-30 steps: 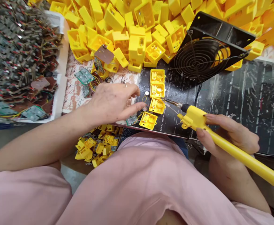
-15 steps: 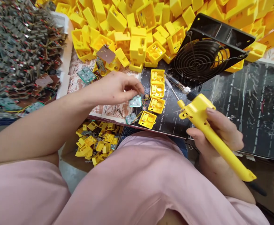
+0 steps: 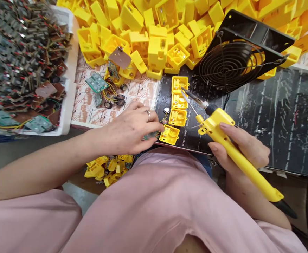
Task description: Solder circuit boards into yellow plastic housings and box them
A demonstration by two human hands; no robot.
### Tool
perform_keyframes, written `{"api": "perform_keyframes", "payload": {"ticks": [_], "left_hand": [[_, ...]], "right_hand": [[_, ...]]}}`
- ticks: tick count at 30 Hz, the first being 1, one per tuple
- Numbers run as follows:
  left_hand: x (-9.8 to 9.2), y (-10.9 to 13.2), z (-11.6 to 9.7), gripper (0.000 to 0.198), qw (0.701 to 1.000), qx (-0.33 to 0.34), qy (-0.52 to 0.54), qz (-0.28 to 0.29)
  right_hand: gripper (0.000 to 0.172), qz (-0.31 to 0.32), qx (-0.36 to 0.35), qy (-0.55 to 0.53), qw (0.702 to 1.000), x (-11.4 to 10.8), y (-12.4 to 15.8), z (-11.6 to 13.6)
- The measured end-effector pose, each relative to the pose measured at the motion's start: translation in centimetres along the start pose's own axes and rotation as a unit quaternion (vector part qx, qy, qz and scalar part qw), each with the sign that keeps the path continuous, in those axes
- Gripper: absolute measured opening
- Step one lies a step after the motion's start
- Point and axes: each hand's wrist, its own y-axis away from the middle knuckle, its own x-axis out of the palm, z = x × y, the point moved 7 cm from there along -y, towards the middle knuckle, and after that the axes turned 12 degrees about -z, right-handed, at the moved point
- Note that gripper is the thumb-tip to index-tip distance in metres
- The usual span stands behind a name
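Note:
My right hand [image 3: 242, 149] grips a yellow soldering iron [image 3: 230, 146]; its metal tip [image 3: 185, 93] points up-left over a column of small yellow housings [image 3: 179, 100] on the black mat [image 3: 262, 116]. My left hand [image 3: 131, 128] lies at the mat's front left edge, fingers curled, fingertips touching the nearest yellow housing [image 3: 170, 134]. A small green circuit board with thin wires peeks out under those fingertips; whether they pinch it is hidden. A round silver disc [image 3: 166, 110] lies just above the fingers.
A big heap of yellow plastic housings [image 3: 154, 31] fills the back. A black fan with a wire grille [image 3: 230, 61] leans on it. A white tray [image 3: 66, 102] of wired circuit boards [image 3: 19, 56] sits left. More yellow parts [image 3: 106, 167] lie below the table edge.
My left hand came down from the upper housings to the nearest one at the front edge. The soldering iron's tip swung left, over the column of housings.

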Motion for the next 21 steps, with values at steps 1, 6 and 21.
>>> {"api": "perform_keyframes", "payload": {"ticks": [1,6,21], "left_hand": [[0.3,0.0,0.0,0.029,1.000,-0.006,-0.006,0.003],[1.0,0.5,0.8,0.025,0.997,-0.080,-0.002,0.010],[1.1,0.7,1.8,0.025,0.965,-0.210,0.078,-0.135]], "right_hand": [[0.046,-0.001,0.000,0.008,1.000,0.0,0.1,-0.1],[0.042,-0.006,-0.010,0.012,1.000,-0.2,0.2,-0.1],[0.020,0.051,0.025,0.008,0.998,4.2,0.5,-0.9]]}}
